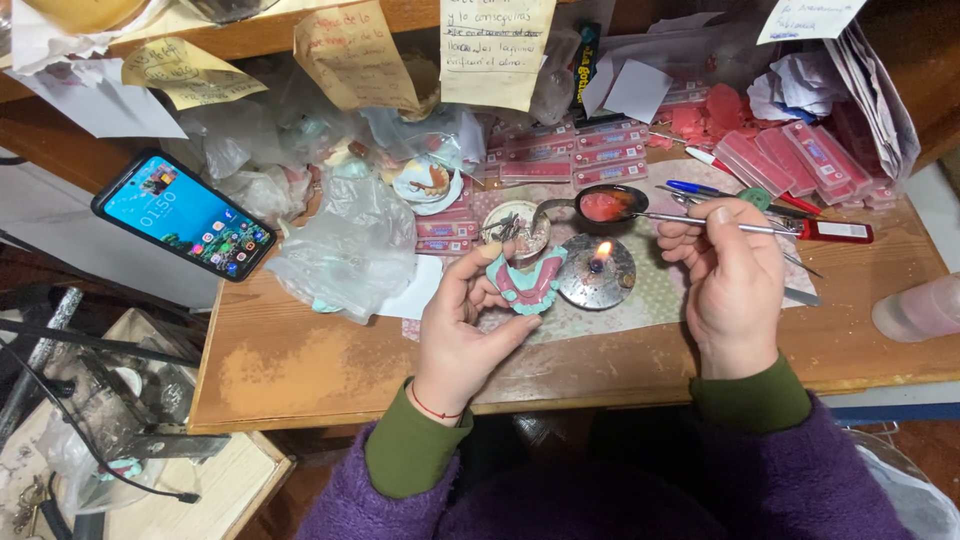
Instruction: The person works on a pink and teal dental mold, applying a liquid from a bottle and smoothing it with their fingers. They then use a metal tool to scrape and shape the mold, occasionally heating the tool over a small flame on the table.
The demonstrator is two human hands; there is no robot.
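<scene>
My left hand (463, 325) holds a teal and pink denture model (528, 283) between thumb and fingers, just left of a small round metal burner (597, 272) with a lit flame. My right hand (733, 282) grips a thin metal instrument (690, 219) whose tip reaches toward a dark spoon (605, 204) holding melted pink wax, above the flame. A small round dish (513, 227) with metal bits sits behind the denture model. Both sleeves are green cuffs under purple fleece.
A smartphone (185, 214) with a lit screen lies at the left on the wooden bench (300, 350). Crumpled clear plastic bags (345, 240) lie beside it. Pink wax sheets and flat boxes (590, 155) pile up behind. Pens (700, 188), a red lighter (835, 231) and paper notes (495, 45) sit near the back.
</scene>
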